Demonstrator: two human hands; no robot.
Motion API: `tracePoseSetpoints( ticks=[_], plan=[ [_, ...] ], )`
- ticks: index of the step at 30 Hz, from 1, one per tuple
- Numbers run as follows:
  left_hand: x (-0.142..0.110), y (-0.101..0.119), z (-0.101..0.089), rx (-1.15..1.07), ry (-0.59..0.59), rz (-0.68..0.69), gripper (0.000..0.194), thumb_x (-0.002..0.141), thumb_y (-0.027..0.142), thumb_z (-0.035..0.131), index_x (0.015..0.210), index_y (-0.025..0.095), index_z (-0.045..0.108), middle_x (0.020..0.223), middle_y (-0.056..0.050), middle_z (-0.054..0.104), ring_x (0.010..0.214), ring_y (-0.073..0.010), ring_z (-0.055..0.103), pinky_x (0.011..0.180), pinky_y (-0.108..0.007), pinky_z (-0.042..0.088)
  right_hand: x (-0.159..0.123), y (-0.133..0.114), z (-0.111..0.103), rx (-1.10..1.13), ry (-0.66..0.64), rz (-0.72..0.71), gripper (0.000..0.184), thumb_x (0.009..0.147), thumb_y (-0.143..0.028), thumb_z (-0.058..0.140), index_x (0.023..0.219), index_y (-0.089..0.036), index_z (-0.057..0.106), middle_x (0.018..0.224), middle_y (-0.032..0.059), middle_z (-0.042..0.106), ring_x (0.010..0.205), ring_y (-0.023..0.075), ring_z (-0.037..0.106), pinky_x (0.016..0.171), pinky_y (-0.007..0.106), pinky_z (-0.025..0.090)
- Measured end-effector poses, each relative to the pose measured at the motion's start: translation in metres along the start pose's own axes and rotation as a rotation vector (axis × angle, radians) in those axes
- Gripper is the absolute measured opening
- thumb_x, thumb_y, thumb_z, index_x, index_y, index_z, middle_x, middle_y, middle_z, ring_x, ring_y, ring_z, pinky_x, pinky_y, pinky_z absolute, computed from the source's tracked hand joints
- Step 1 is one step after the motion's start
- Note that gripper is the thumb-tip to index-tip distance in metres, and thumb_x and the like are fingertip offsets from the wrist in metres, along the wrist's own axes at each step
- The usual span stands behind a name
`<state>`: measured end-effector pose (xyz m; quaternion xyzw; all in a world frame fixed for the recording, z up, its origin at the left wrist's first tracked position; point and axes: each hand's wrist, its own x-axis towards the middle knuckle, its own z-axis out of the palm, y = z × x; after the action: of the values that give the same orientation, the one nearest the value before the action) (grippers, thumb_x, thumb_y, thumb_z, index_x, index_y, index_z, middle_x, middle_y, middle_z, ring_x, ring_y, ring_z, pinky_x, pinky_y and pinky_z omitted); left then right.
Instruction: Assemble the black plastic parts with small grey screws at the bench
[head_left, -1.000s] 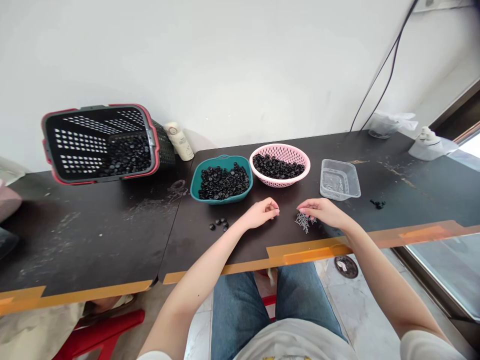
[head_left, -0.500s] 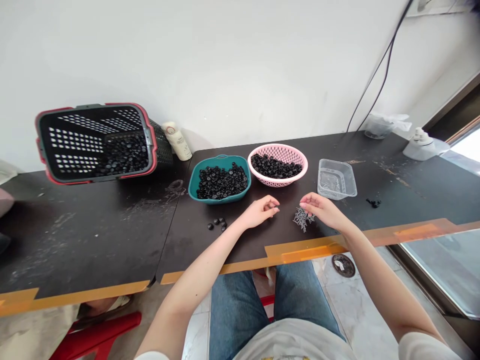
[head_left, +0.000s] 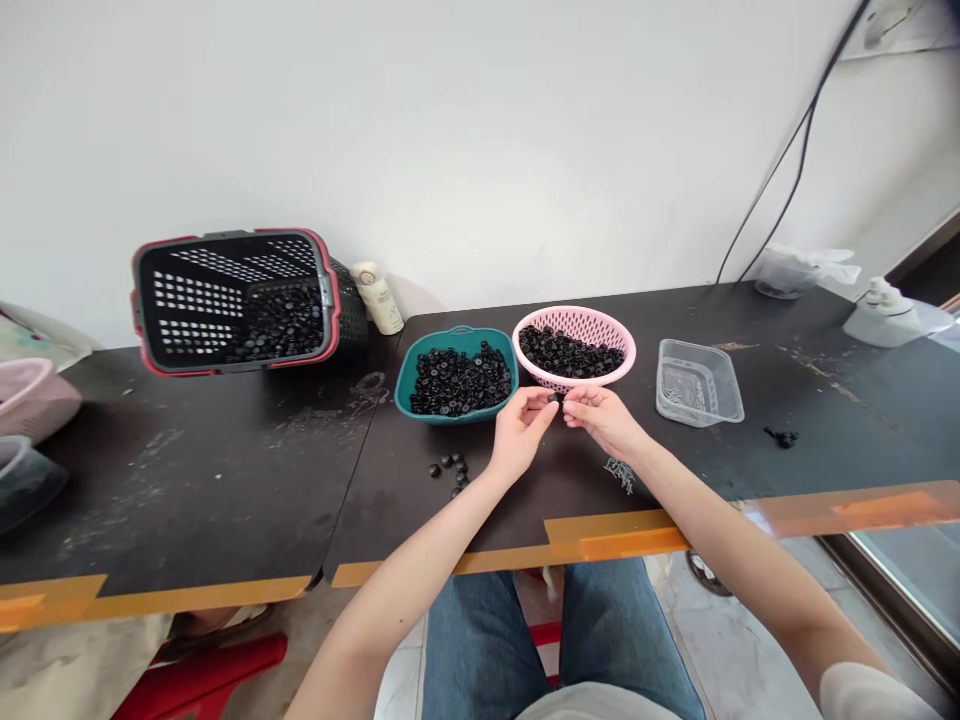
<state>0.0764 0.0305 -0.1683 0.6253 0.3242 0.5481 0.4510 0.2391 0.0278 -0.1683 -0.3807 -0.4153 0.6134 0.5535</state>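
My left hand (head_left: 521, 432) pinches a small black round piece (head_left: 553, 398) between thumb and fingers. Close against it, my right hand (head_left: 604, 420) has its thumb and fingertips pressed together at that piece; whatever they grip is too small to make out. Under the right wrist lies a heap of small silvery screws (head_left: 621, 475), partly covered. Several loose black round pieces (head_left: 447, 461) rest on the table left of my left forearm. Just beyond my hands stand a teal basin (head_left: 403, 395) and a pink basket (head_left: 628, 352), both filled with black pieces.
A clear plastic tub (head_left: 712, 405) with some screws stands right of the pink basket. Farther right lies a small black cluster (head_left: 783, 438). A big black basket (head_left: 330, 310) tips toward me at the left, beside a cream bottle (head_left: 381, 302). Orange tape (head_left: 645, 545) lines the table's front edge.
My right hand has left the screw heap, moving leftward to meet my left hand. Both are now together near the pink basket, with the black piece showing between them. The view has shifted slightly.
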Motion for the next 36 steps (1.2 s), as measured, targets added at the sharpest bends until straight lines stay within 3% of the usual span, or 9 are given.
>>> tracePoseSetpoints(
  ticks=[5, 11, 16, 21, 26, 36],
  plan=[
    [0.001, -0.002, 0.004, -0.326, 0.004, -0.245, 0.021, 0.083, 0.031, 0.063, 0.097, 0.016, 0.061, 0.093, -0.006, 0.066, 0.085, -0.0148, 0.064, 0.086, -0.033, 0.051, -0.004, 0.010, -0.003, 0.053, -0.020, 0.071, 0.023, 0.060, -0.025, 0.085, 0.079, -0.020, 0.074, 0.082, 0.0014, 0.074, 0.071, 0.0116, 0.069, 0.071, 0.023, 0.057],
    [0.001, 0.001, 0.005, -0.409, 0.032, -0.336, 0.023, 0.079, 0.031, 0.068, 0.096, 0.016, 0.065, 0.095, -0.005, 0.065, 0.090, -0.0153, 0.062, 0.087, -0.035, 0.052, -0.005, 0.004, -0.005, -0.011, 0.020, 0.008, 0.024, 0.061, -0.026, 0.085, 0.082, -0.019, 0.074, 0.084, 0.0034, 0.074, 0.077, 0.0154, 0.069, 0.079, 0.030, 0.057],
    [-0.001, -0.005, 0.007, -0.445, 0.022, -0.424, 0.026, 0.078, 0.032, 0.069, 0.099, 0.016, 0.067, 0.095, -0.005, 0.065, 0.088, -0.0142, 0.062, 0.087, -0.034, 0.052, -0.003, 0.006, -0.008, -0.115, 0.175, -0.155, 0.030, 0.059, -0.029, 0.085, 0.084, -0.020, 0.071, 0.076, 0.0026, 0.071, 0.071, 0.0165, 0.067, 0.067, 0.031, 0.057],
    [-0.001, -0.008, 0.008, -0.587, -0.028, -0.567, 0.024, 0.077, 0.028, 0.071, 0.097, 0.015, 0.067, 0.091, -0.005, 0.066, 0.085, -0.0125, 0.062, 0.085, -0.032, 0.052, -0.002, 0.009, -0.005, -0.237, 0.162, -0.323, 0.025, 0.061, -0.029, 0.084, 0.070, -0.020, 0.062, 0.080, 0.0025, 0.068, 0.077, 0.0174, 0.065, 0.074, 0.033, 0.055],
    [-0.002, -0.008, 0.008, -0.556, -0.029, -0.584, 0.023, 0.076, 0.028, 0.072, 0.094, 0.014, 0.067, 0.089, -0.005, 0.066, 0.081, -0.0121, 0.061, 0.081, -0.031, 0.054, -0.006, 0.011, -0.002, -0.288, 0.144, -0.418, 0.031, 0.066, -0.027, 0.081, 0.065, -0.021, 0.051, 0.073, 0.0000, 0.064, 0.071, 0.0163, 0.064, 0.068, 0.031, 0.055],
    [0.000, 0.000, 0.006, -0.577, -0.071, -0.622, 0.024, 0.074, 0.032, 0.074, 0.085, 0.012, 0.067, 0.082, -0.004, 0.068, 0.071, -0.0095, 0.061, 0.076, -0.028, 0.054, -0.020, 0.002, 0.000, -0.645, 0.182, -0.555, 0.019, 0.075, -0.032, 0.074, 0.066, -0.023, 0.059, 0.079, 0.0037, 0.073, 0.073, 0.0225, 0.069, 0.068, 0.036, 0.056]
  ],
)
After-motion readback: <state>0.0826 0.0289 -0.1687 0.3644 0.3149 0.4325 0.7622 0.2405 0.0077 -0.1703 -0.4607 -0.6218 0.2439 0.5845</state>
